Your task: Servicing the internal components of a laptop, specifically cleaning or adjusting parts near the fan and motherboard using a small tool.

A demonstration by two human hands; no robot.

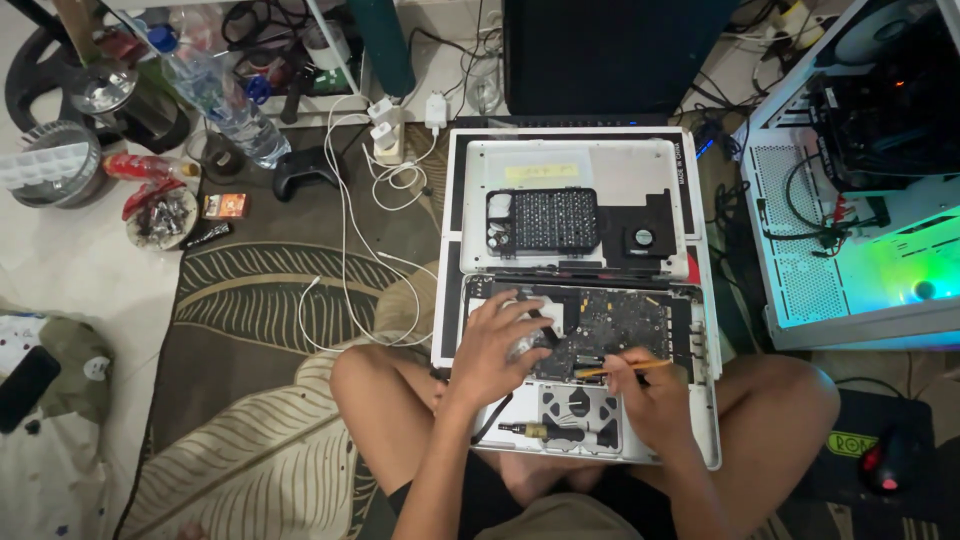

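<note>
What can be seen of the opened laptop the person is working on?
The opened laptop is white and lies underside up across the seated person's lap, its bottom cover off. Inside, a dark circuit board shows, with pale empty bays toward the person. The left hand rests on the board's left part; the right hand holds an orange-handled tool pointed at the board. A brass-coloured screwdriver lies in the near bay. The removed cover lies beyond it, carrying a black bit case.

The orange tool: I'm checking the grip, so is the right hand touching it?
Touching. The head view shows the right hand closed around the orange tool, whose tip reaches toward the laptop's circuit board.
</note>
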